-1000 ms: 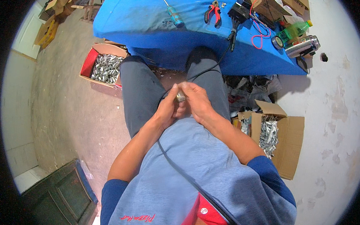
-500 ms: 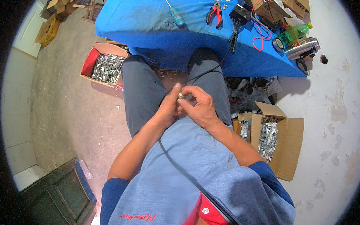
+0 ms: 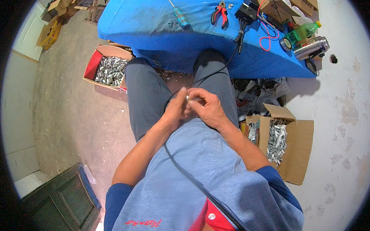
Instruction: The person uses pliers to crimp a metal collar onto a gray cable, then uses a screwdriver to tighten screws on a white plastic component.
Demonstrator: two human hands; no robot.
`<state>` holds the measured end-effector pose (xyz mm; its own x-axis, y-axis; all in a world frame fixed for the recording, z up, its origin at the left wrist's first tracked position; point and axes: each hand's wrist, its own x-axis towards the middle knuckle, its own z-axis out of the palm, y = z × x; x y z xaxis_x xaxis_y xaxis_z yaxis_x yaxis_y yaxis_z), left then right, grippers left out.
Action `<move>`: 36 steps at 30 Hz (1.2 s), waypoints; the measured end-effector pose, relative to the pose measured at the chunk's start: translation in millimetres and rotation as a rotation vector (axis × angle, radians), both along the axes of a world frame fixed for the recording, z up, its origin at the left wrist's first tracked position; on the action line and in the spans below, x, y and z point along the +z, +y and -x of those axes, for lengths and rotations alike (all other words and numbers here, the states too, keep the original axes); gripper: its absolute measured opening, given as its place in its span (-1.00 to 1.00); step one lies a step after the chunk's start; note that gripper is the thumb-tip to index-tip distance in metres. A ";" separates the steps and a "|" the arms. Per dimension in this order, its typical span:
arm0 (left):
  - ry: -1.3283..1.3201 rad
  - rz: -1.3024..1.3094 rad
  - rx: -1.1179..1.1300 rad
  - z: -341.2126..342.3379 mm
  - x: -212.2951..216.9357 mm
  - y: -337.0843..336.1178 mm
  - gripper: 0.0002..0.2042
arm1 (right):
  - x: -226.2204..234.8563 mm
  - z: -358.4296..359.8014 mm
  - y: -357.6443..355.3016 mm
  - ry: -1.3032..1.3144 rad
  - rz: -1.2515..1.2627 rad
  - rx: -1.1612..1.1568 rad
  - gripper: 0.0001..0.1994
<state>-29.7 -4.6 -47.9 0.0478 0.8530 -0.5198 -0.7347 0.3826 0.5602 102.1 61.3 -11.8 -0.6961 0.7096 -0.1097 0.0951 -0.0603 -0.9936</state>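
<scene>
Over my lap, both hands meet around a small shiny metal piece (image 3: 187, 97), too small and too covered to name. My left hand (image 3: 175, 108) is closed with its thumb pointing up along the piece. From the other side my right hand (image 3: 209, 107) pinches at it with thumb and curled forefinger. A black cable (image 3: 183, 172) runs down my shirt, passes by my hands and goes up over my right thigh to a black box (image 3: 246, 14) on the blue-covered table (image 3: 155, 37).
On the table lie a screwdriver (image 3: 182, 18), red-handled pliers (image 3: 219, 15), a green bottle (image 3: 302, 33) and a steel flask (image 3: 311, 48). A carton of metal cylinders (image 3: 111, 70) stands left of my legs. Another carton (image 3: 300, 150) with silvery metal parts is at right, beside the wall.
My fingers have shifted slightly around the small metal piece, and less of it shows now. Both hands stay in nearly the same place.
</scene>
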 end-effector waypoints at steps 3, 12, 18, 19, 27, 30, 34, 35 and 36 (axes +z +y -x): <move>-0.005 0.017 0.018 0.1 -0.5 -0.9 -0.64 | 5.6 -3.3 4.2 0.032 0.081 0.050 -0.90; -0.096 -0.011 0.025 5.4 4.5 -2.2 -0.61 | -6.6 -14.4 10.3 0.198 0.032 0.132 -0.88; -0.156 0.016 0.040 5.2 10.4 -2.0 -0.54 | -0.4 -9.2 6.3 0.193 0.225 -0.017 -0.85; -0.168 0.001 0.028 5.9 9.3 -1.8 -0.54 | -0.3 -7.4 5.7 0.190 0.201 -0.015 -0.84; -0.192 0.040 -0.026 7.9 11.9 -1.3 -0.55 | -11.6 -4.1 3.4 0.145 0.072 -0.024 -0.80; -0.211 0.055 -0.056 9.0 8.1 -0.4 -0.54 | -16.2 -3.1 3.4 0.097 -0.020 -0.041 -0.83; -0.228 -0.016 -0.101 9.7 1.7 -1.6 -0.52 | -11.5 -0.5 2.2 0.078 -0.066 -0.063 -0.84; -0.227 -0.015 -0.109 9.8 2.2 -1.3 -0.51 | -12.9 -0.1 2.7 0.067 -0.074 -0.067 -0.83; -0.226 -0.014 -0.117 9.8 2.8 -1.1 -0.51 | -13.0 0.3 2.9 0.056 -0.082 -0.072 -0.83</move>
<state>-39.6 -5.7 -45.1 0.2604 0.8419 -0.4726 -0.7931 0.4657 0.3926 101.8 64.3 -24.8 -0.6468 0.7626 -0.0116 0.0376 0.0167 -0.9992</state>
